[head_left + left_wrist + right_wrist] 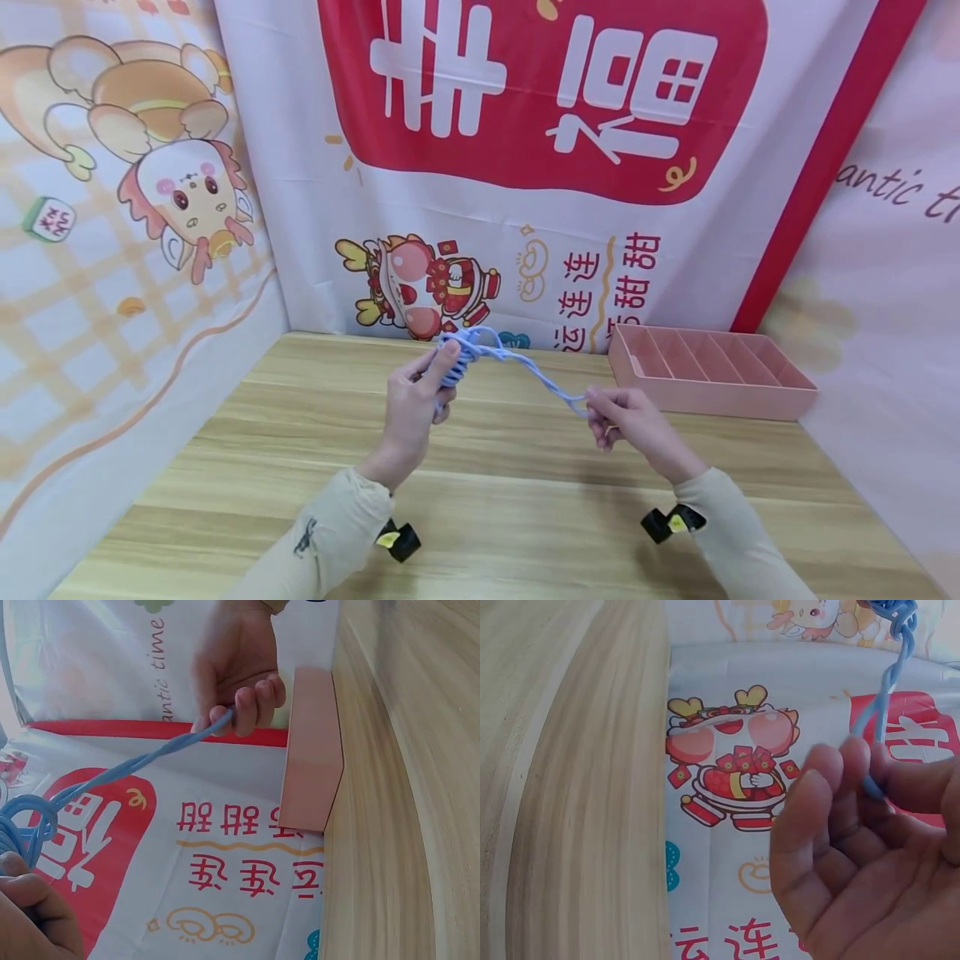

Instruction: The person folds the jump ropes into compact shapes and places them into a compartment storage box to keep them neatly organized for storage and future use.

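Note:
A blue cord (536,367) is wound into a bundle, with a twisted doubled length running off to the right. My left hand (418,400) grips the bundle, thumb on top, above the table. My right hand (628,418) pinches the looped far end of that length between thumb and fingertips. Between the two hands the cord sags slightly. In the right wrist view the cord (890,679) passes between the thumb and fingers of my right hand (862,847). The left wrist view shows coils of the cord (34,817) above the left fingers (30,892).
A pink divided tray (720,396) with several slots stands at the back right of the wooden table (480,517). Printed cloth walls (480,208) rise behind the table and at both sides. A black wrist mount (401,542) hangs below each forearm.

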The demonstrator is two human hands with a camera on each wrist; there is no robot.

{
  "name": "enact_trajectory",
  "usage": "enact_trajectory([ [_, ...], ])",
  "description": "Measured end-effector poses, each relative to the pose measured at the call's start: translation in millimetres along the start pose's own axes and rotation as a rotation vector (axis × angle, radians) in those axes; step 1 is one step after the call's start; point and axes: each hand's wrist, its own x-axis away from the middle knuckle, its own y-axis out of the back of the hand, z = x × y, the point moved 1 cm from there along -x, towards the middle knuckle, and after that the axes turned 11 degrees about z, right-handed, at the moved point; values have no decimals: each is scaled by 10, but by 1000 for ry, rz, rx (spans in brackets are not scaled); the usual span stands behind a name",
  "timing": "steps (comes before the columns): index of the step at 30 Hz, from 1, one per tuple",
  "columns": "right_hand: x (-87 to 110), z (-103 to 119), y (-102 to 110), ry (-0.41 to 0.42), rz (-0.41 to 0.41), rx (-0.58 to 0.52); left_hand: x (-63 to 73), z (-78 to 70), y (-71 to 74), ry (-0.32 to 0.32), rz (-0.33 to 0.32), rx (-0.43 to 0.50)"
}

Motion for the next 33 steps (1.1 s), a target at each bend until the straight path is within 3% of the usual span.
enact_trajectory([
  [6, -20, -22, -51, -24, 118, 81, 34, -62, 5, -37, 7, 23],
  [13, -16, 17, -137, -59, 120, 116, 111, -217, -6, -82, 55, 82],
  [16, -10, 48, -188, -76, 100, 119, 142, -249, -28, -73, 56, 122],
  [21, 1, 74, -315, -65, 52, 187, 159, -147, -118, -37, 58, 61],
  [24, 21, 79, -401, -9, 68, 229, 159, -50, -184, 4, 84, -7],
  [29, 41, 78, -487, 43, 115, 207, 178, 76, -259, 52, 125, -65],
  [33, 38, 74, -496, 47, 82, 193, 216, 129, -285, 87, 142, -103],
])
